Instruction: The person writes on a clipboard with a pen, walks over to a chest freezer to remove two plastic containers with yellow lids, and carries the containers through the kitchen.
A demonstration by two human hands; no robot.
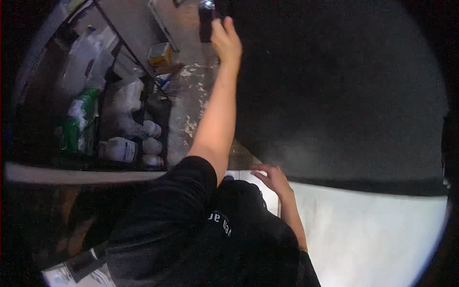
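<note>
My left hand (226, 39) is stretched far forward at the top of the view, its fingers bent at the edge of a large dark panel (334, 95). Just beyond the fingertips is a small dark thing with a bright glint (207, 5); blur and dim light hide what the fingers grip. Close to my body, my right hand (273, 179) is held low by the panel's near corner. Its fingers and thumb are apart, with nothing seen between them.
On the left, a dark rack holds a green and white bottle (79, 119), a white jug (118, 149) and several round white-topped containers (152, 145). A yellow box (160, 54) lies on the worn floor (184, 115). A bright white surface (373, 234) spreads at lower right.
</note>
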